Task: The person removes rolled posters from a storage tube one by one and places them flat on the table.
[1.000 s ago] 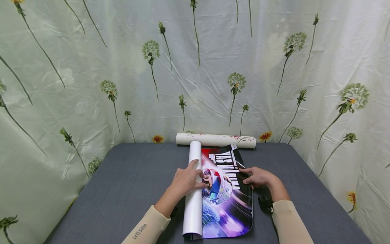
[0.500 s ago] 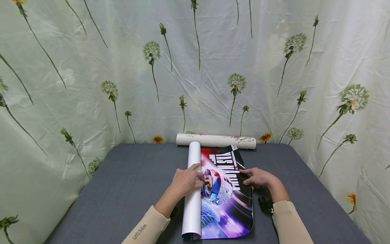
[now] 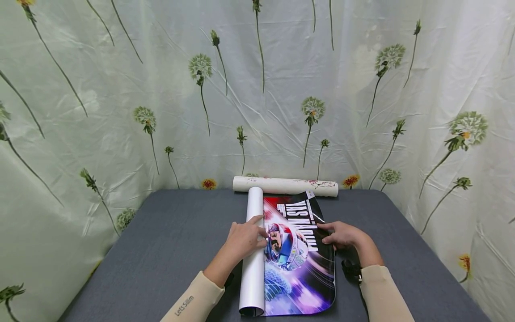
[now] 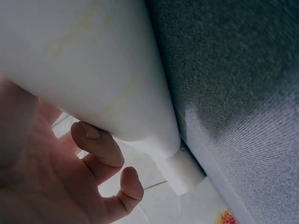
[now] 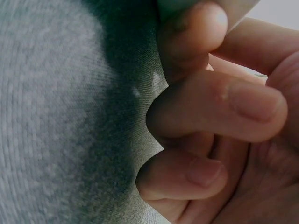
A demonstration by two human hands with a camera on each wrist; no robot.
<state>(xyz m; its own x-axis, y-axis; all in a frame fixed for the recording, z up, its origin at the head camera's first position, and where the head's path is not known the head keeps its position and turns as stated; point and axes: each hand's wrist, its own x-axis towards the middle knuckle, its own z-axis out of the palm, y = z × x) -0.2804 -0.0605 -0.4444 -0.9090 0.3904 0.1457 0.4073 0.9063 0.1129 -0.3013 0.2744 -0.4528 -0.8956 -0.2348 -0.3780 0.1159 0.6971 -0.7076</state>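
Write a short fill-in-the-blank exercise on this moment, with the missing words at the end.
1. While the left hand rests on the rolled part of the poster, the ____ hand grips its flat part.
2. The figure printed on the poster wears a ____.
3. A second roll lies ____ the poster and the curtain.
4. The left sleeve's lettering begins with ____.

Missing words: right; helmet; between; Let's

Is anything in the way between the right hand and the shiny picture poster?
No, nothing visible: the right hand pinches the edge of the poster. The left hand rests on its rolled-up part. The other roll lies by the far end, not between.
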